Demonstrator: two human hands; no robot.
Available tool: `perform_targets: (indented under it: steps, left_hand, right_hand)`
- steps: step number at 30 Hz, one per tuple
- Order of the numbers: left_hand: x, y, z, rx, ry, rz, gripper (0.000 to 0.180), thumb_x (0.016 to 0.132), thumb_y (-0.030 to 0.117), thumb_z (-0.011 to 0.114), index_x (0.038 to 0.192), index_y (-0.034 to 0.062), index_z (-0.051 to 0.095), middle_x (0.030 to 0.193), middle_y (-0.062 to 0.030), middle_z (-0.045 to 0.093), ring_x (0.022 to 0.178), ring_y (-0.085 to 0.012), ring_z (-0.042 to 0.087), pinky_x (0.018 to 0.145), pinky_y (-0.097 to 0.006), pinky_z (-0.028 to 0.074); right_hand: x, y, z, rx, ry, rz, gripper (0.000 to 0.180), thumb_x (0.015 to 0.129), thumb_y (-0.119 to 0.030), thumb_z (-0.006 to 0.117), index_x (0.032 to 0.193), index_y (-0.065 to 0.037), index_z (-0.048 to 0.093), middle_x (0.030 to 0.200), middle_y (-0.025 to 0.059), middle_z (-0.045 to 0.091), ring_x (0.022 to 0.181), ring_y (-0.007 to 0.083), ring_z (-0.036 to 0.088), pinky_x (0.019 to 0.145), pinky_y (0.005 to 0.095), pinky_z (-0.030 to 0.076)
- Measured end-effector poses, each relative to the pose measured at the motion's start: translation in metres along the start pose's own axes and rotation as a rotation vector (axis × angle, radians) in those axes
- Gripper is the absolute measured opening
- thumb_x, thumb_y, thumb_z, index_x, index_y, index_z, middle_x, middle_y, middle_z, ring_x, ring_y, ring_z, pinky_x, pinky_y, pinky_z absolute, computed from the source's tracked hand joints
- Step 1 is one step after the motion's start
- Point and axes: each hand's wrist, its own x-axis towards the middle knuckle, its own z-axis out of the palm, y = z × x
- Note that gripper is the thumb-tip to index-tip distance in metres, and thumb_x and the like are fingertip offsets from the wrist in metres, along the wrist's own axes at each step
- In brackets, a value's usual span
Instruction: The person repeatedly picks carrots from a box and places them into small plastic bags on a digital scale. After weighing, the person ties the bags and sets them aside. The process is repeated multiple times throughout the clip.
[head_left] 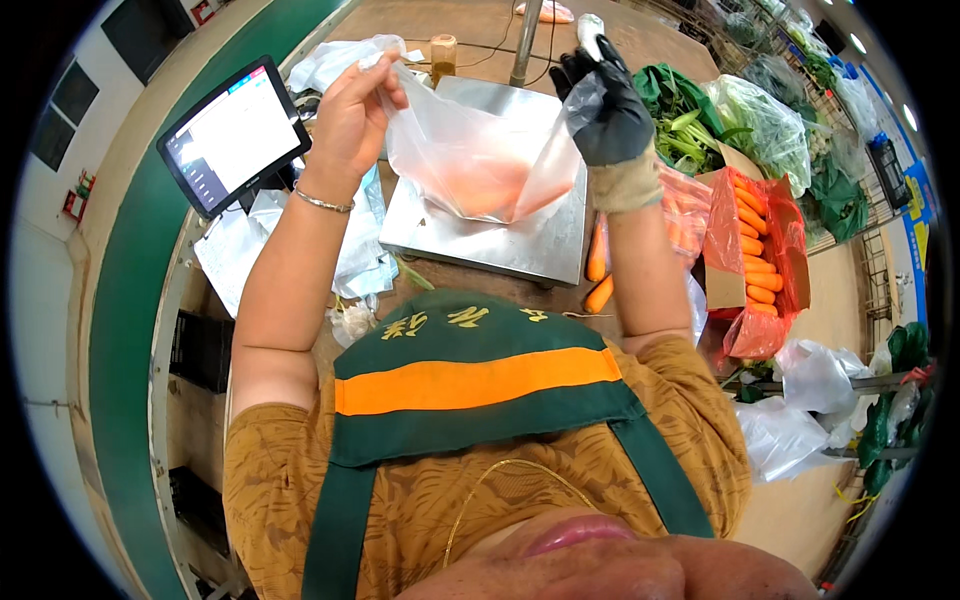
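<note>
A clear plastic bag (440, 130) with orange carrots (488, 188) in its bottom is stretched between my two hands. My left hand (358, 115), bare with a bracelet at the wrist, pinches the bag's left upper edge. In a black glove with a beige cuff, my right hand (612, 118) grips the bag's right upper edge. A small white thing (590, 32) shows at the top of that glove; I cannot make out its kind. Under the bag is the silver platform of a weighing scale (420, 232). Whether the bag rests on the platform I cannot tell.
Left of the scale stands a tablet screen (235, 135), with papers (228, 258) below it. Loose carrots (598, 295) lie at the platform's right side. Farther right are a red-lined carton of carrots (758, 250) and bagged leafy greens (765, 120). A metal pole (524, 45) rises behind the scale.
</note>
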Motion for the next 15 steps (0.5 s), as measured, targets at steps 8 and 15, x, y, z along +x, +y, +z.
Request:
perform_targets:
  steps: [8, 15]
  left_hand:
    - [-0.030, -0.019, 0.072, 0.491, -0.080, 0.126, 0.023, 0.098, 0.021, 0.054, 0.103, 0.0001, 0.062, 0.088, -0.0082, 0.061, 0.081, -0.0187, 0.057, 0.078, -0.031, 0.047]
    - [0.028, 0.002, 0.040, 0.762, -0.186, 0.359, 0.038, 0.098, 0.033, 0.050, 0.113, 0.0017, 0.065, 0.105, -0.0089, 0.069, 0.099, -0.0135, 0.063, 0.084, -0.034, 0.049]
  right_hand:
    - [-0.015, -0.018, 0.060, -0.361, -0.493, 0.400, 0.078, 0.084, -0.004, 0.066, 0.150, -0.014, 0.026, 0.108, 0.0143, 0.066, 0.093, 0.0212, 0.064, 0.082, 0.0319, 0.052]
    - [0.016, -0.058, 0.064, 0.190, -0.564, 0.444, 0.062, 0.088, -0.009, 0.061, 0.145, -0.007, 0.038, 0.098, 0.0144, 0.066, 0.084, 0.0171, 0.064, 0.075, 0.0304, 0.053]
